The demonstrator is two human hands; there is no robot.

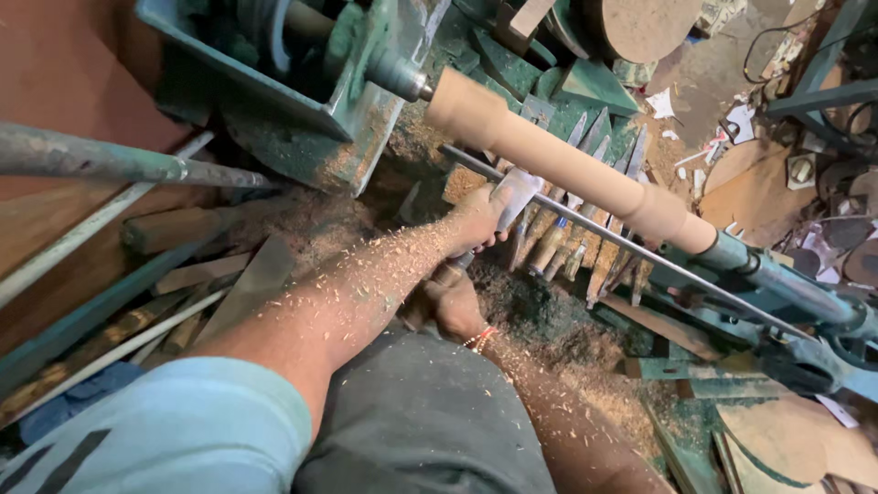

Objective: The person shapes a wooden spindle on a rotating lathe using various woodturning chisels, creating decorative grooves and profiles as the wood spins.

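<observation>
A pale turned wooden spindle (558, 155) is mounted on a green lathe (357, 64), running from the headstock at upper left to the tailstock (759, 274) at right. My left hand (476, 220) grips the blade end of a flat steel chisel (517, 192) that rests on the thin metal tool rest bar (640, 258) and touches the spindle. My right hand (448, 302) holds the chisel's handle lower down, close to my body. Wood chips cover both forearms.
Several wood-handled chisels (558, 242) lie in a row under the spindle. Sawdust (549, 338) covers the lathe bed. A grey metal pipe (119, 163) crosses at left, with wooden planks below it. Round wooden discs (640, 27) and scraps lie at the back and right.
</observation>
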